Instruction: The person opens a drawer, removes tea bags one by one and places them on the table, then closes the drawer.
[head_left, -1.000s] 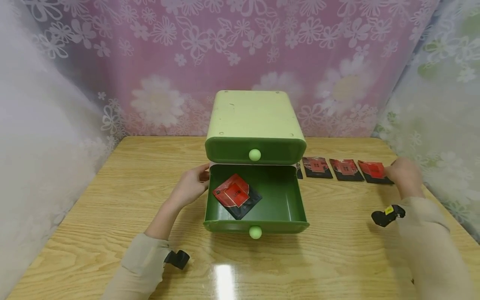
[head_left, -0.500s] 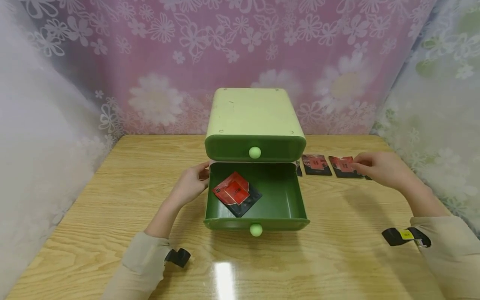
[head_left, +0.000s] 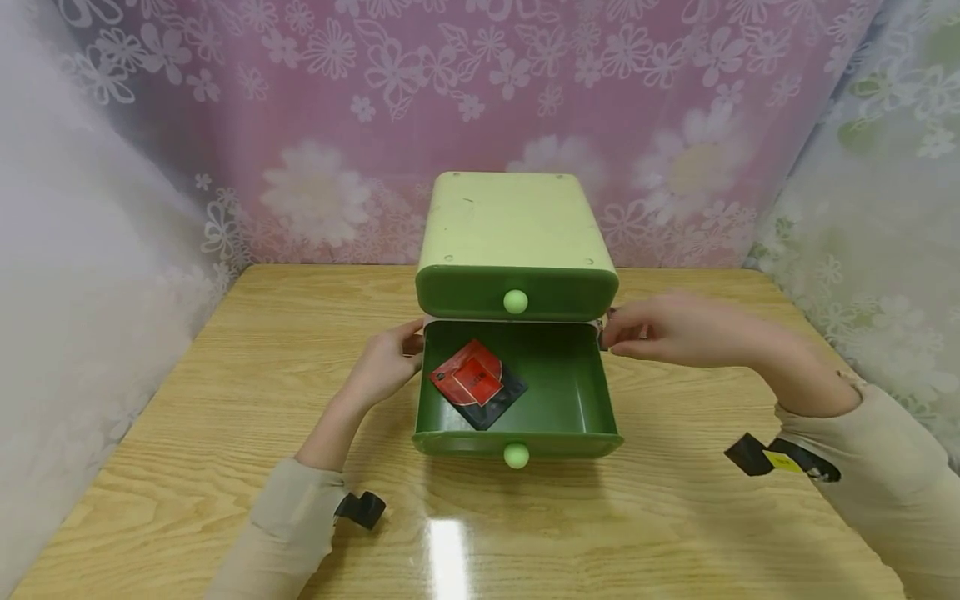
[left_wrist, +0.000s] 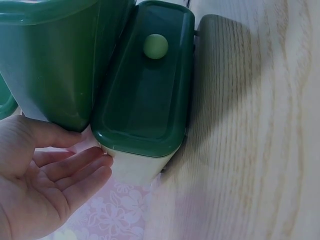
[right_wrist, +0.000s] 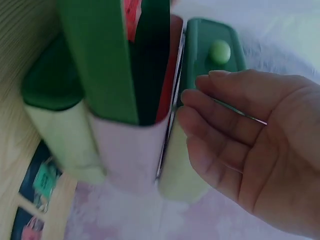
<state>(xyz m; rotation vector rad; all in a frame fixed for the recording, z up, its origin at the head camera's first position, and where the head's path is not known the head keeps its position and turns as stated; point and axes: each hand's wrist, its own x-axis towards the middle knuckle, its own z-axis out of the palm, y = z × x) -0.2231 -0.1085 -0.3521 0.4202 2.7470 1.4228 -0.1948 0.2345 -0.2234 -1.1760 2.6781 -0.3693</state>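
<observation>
A cabinet with a pale yellow top (head_left: 517, 221) and green drawers stands on the table. Its middle drawer (head_left: 558, 392) is pulled out, and a red-and-black sachet (head_left: 478, 383) lies inside at the left. My left hand (head_left: 382, 367) is at the cabinet's left side; in the left wrist view its extended fingertips (left_wrist: 105, 161) touch or nearly touch the body's edge beside the lower drawer (left_wrist: 145, 85). Close to the cabinet's right side is my right hand (head_left: 682, 329), fingers loosely bent and holding nothing in the right wrist view. In the head view it covers most of the sachet row.
In the right wrist view, sachets (right_wrist: 45, 177) lie on the table beside the cabinet. The top drawer (head_left: 465, 293) is closed. A pink flowered curtain (head_left: 337, 125) hangs behind the wooden table (head_left: 225, 417), with pale curtains at both sides.
My right hand has moved left along the row of sachets, from the far right one to the cabinet's side. The left hand and the pulled-out drawer have stayed in place.
</observation>
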